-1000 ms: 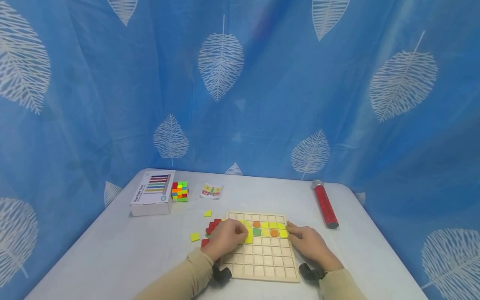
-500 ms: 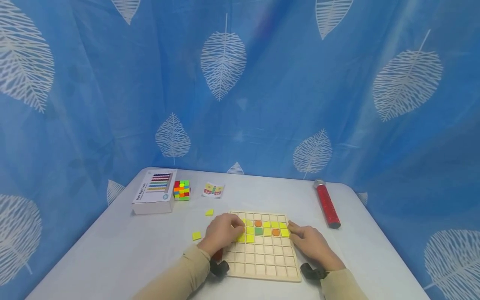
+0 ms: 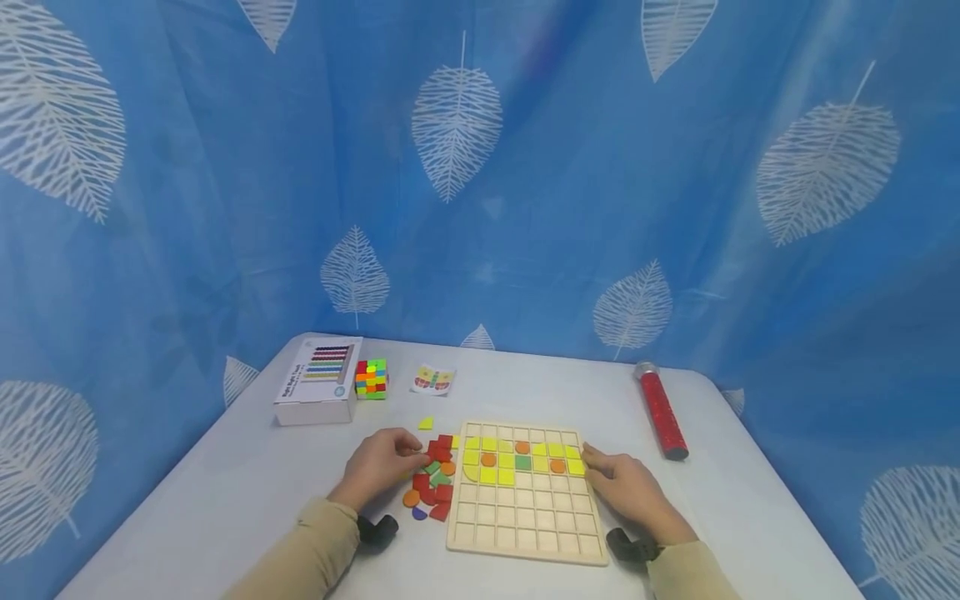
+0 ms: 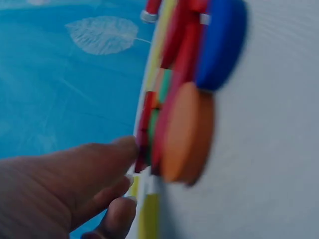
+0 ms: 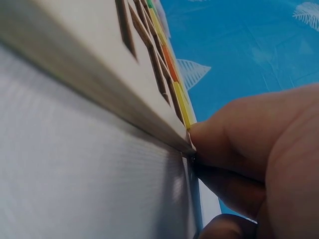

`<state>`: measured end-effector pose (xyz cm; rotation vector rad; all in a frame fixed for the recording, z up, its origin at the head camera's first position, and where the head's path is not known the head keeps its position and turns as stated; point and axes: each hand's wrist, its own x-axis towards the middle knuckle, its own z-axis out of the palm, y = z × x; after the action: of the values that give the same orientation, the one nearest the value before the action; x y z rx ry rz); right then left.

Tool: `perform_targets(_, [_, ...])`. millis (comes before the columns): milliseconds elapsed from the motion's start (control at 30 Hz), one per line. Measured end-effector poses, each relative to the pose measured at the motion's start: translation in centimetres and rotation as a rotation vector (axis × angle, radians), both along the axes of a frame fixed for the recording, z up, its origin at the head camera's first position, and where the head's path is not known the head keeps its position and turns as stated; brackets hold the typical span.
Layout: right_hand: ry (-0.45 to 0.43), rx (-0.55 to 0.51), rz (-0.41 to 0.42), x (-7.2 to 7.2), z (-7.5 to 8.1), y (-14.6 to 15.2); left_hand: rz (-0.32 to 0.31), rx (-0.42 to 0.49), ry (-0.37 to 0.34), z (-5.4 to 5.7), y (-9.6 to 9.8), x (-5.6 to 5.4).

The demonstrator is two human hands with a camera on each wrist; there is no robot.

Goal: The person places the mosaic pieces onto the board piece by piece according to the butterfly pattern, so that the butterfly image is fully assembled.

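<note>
My left hand (image 3: 378, 467) hovers at the left side of a loose pile of tiles, fingers bent and apart from the thumb, with nothing visible between them. The left wrist view shows its fingertips right beside red tiles, near a round orange tile (image 4: 184, 134) and a blue one (image 4: 224, 45). A wooden grid board (image 3: 525, 521) lies right of the pile. Its upper rows hold yellow tiles (image 3: 487, 476), round orange tiles (image 3: 557, 466) and a green square (image 3: 522, 462). My right hand (image 3: 633, 492) grips the board's right edge, thumb at the rim beside a yellow tile (image 5: 182, 104).
A yellow quarter-round tile (image 3: 426, 423) lies behind the pile. Farther back are a picture card (image 3: 432, 380), a puzzle cube (image 3: 372, 379) and a white box (image 3: 318, 383). A red glittery tube (image 3: 662, 415) lies at right. A blue leaf-patterned curtain (image 3: 547, 250) surrounds the table.
My left hand has moved left off the board to the pile, uncovering yellow and orange tiles in the board's left columns. My right hand keeps its place on the edge.
</note>
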<state>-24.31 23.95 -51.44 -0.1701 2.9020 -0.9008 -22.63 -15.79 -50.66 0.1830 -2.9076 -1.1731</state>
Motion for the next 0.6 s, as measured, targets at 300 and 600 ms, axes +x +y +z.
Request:
perform_targets(300, [0.003, 0.007, 0.008, -0.2, -0.16, 0.06, 0.029, -0.05, 0.02, -0.83, -0.44, -0.48])
perform_targets(600, [0.006, 0.004, 0.013, -0.16, -0.29, 0.11, 0.053, -0.09, 0.009, -0.32, -0.42, -0.09])
